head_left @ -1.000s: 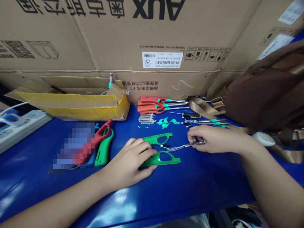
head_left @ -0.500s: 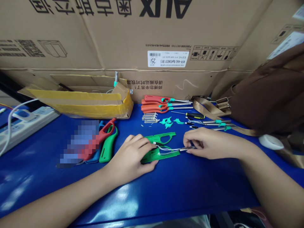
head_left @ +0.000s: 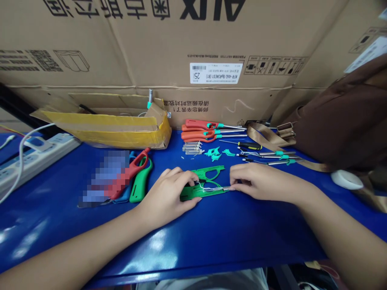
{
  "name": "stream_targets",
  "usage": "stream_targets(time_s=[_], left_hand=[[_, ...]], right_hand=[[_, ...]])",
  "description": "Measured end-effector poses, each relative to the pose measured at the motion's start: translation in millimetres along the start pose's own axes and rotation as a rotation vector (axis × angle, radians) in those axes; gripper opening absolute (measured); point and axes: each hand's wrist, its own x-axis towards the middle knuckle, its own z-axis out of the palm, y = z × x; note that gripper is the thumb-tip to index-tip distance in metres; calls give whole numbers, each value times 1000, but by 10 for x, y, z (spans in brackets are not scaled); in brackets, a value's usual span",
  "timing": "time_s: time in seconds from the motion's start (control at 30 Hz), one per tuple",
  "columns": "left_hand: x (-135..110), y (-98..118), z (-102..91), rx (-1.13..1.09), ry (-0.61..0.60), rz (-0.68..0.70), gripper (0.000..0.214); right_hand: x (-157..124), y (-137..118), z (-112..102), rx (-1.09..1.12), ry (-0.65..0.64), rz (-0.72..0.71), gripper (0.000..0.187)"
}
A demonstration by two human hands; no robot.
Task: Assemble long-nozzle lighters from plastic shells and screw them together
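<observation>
My left hand [head_left: 169, 194] presses down on a green plastic lighter shell [head_left: 202, 192] lying on the blue table [head_left: 211, 237], its fingers curled over the shell's left end. My right hand [head_left: 255, 181] pinches a thin metal tube with white wires [head_left: 211, 187], whose wired end lies on the shell. A second green shell half [head_left: 210, 173] rests just behind the first one.
Finished red lighters [head_left: 205, 131], small teal parts [head_left: 216, 153], metal pieces [head_left: 192, 148] and tubes [head_left: 272, 157] lie at the back. Red and green handles [head_left: 139, 177] sit left, near a taped cardboard tray [head_left: 109, 129] and power strip [head_left: 33, 155]. A brown bag [head_left: 338, 117] stands right.
My right hand has moved left, bringing the tube and its wires onto the green shell. My left hand has stayed on the shell.
</observation>
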Motion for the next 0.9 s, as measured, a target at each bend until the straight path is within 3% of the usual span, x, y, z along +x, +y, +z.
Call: stream_targets(time_s=[0.6, 0.9], left_hand=[[2, 7, 37, -120, 23, -63, 46], [-4, -3, 55, -100, 31, -43, 50]], right_hand=[[43, -2, 50, -16, 27, 7, 23], [2, -1, 36, -53, -9, 41, 15]])
